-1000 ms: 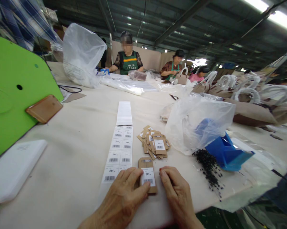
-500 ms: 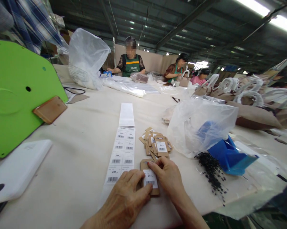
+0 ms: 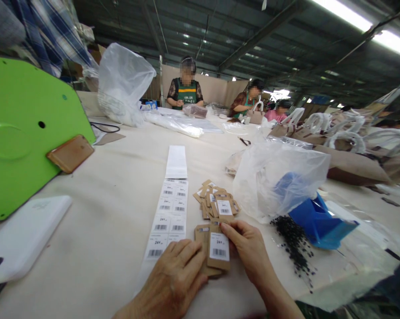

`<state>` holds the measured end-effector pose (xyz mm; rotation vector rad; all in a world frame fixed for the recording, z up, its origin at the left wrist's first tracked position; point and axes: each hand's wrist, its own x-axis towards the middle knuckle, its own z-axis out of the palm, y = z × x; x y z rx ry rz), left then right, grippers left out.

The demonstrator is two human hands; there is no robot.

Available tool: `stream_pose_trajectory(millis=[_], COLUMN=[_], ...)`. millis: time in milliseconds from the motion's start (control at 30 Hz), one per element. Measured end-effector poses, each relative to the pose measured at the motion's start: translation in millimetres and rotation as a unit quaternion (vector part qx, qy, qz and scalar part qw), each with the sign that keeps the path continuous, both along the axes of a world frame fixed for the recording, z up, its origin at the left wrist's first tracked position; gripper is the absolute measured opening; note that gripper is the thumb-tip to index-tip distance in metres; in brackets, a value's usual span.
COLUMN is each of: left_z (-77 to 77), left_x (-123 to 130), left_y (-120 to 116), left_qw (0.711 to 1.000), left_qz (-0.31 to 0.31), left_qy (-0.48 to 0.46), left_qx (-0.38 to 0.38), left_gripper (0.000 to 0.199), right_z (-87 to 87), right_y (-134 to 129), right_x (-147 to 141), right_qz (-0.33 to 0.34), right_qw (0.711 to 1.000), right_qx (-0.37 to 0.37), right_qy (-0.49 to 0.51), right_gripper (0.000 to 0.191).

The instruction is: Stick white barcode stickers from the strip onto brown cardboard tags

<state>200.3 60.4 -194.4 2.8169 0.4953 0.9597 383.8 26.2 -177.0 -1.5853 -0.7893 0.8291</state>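
Observation:
A brown cardboard hang tag with a white price-and-barcode sticker is pinched by its upper right edge in my right hand. It overlaps the right side of a stack of plain brown tags. My left hand is closed along the left and lower edge of that stack, its fingertips partly hidden. Left of the stack lies a strip of white barcode stickers, its far end folded into a blank white pad. Beyond my hands is a loose pile of tags, the top one stickered.
On the right are a clear plastic bag, a blue bin and spilled black fasteners. A green panel, a phone and a white device stand left. Co-workers sit across the table, handbags at right.
My right hand has moved slightly right, sliding the stickered tag off the stack's middle and uncovering a plain tag beneath. My left thumb has come off the sticker.

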Motion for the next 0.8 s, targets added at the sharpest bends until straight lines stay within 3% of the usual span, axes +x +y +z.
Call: stream_pose_trajectory(millis=[167,267,367,467,533,600,667,800], left_z=[-9.1,-13.8,-9.3,0.9,5.8,6.4,3.4,-0.5], left_x=[-0.1,-0.5,-4.1,-12.3,-18.8,-24.7,-29.1,-32.8], left_y=[-1.3,-2.5,-0.3,8.9,17.4,25.2,30.8,33.6], left_qw=[1.0,0.998,0.994,0.981,0.947,0.882,0.822,0.771], left_qz=[0.005,0.003,0.026,0.123,0.231,0.315,0.342,0.331], left_qy=[-0.028,-0.059,-0.107,-0.149,-0.197,-0.238,-0.255,-0.278], left_qx=[-0.011,-0.012,-0.013,-0.012,-0.105,-0.258,-0.377,-0.468], left_gripper=[0.022,0.024,0.023,0.02,0.022,0.03,0.04,0.044], right_z=[9.9,6.7,-9.3,-31.6,-43.7,-51.1,-54.4,-56.6], right_y=[15.4,9.2,-13.2,-36.6,-45.9,-49.5,-49.2,-46.5], right_x=[23.3,21.8,5.3,-16.6,-28.4,-35.1,-36.3,-30.5], right_qz=[-0.085,-0.119,-0.139,-0.074,-0.03,-0.01,-0.008,-0.013], right_qw=[0.995,0.992,0.985,0.948,0.92,0.903,0.895,0.898], right_qx=[0.045,0.048,0.058,0.133,0.184,0.218,0.234,0.239], right_qy=[0.026,-0.001,-0.087,-0.281,-0.346,-0.371,-0.38,-0.37], right_gripper=[0.046,0.051,0.045,0.026,0.021,0.02,0.019,0.018])
